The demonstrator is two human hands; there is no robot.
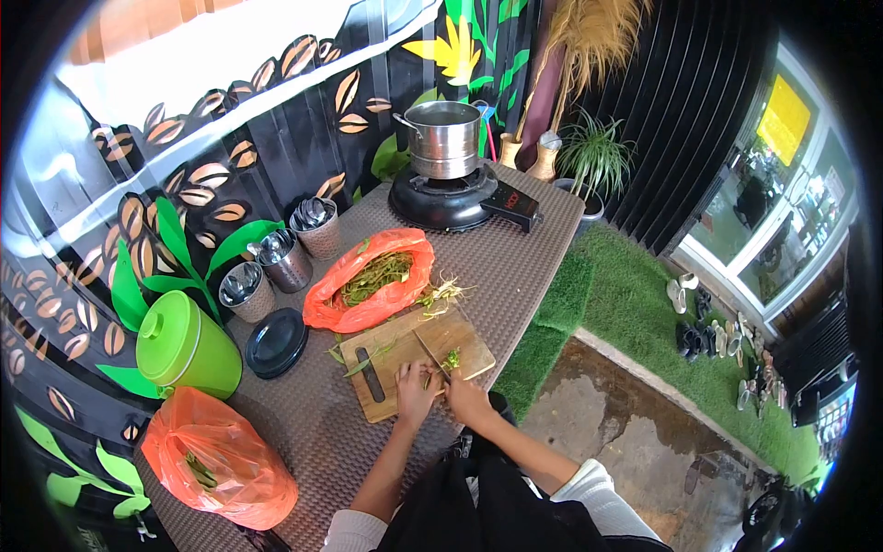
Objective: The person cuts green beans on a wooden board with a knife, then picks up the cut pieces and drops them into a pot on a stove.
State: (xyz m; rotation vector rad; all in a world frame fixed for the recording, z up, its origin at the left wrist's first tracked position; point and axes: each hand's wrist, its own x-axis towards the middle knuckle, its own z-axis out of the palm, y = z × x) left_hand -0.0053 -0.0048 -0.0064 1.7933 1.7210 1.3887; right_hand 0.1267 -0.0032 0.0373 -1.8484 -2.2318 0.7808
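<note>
On a wooden cutting board [471, 336] near the table's edge, my right hand [467, 401] is closed around a knife [427, 349], its blade pointing away from me. Beside it, my left hand [416, 396] presses down with bent fingers on thin green stems, mostly hidden under the fingers. A small heap of chopped greens [452, 358] lies just right of the blade. Loose leaves [359, 366] rest by the board's handle slot. Beyond the board sits an opened orange plastic bag [409, 299] full of long greens [375, 279], with pale root ends [445, 293] at its right.
A steel pot [443, 145] stands on a black portable stove [441, 210] at the far end. Along the wall are several cutlery cups [282, 261], dark plates [277, 344] and a green lidded bucket [198, 350]. A tied orange bag [221, 469] sits at left. The table [317, 419] ends at right.
</note>
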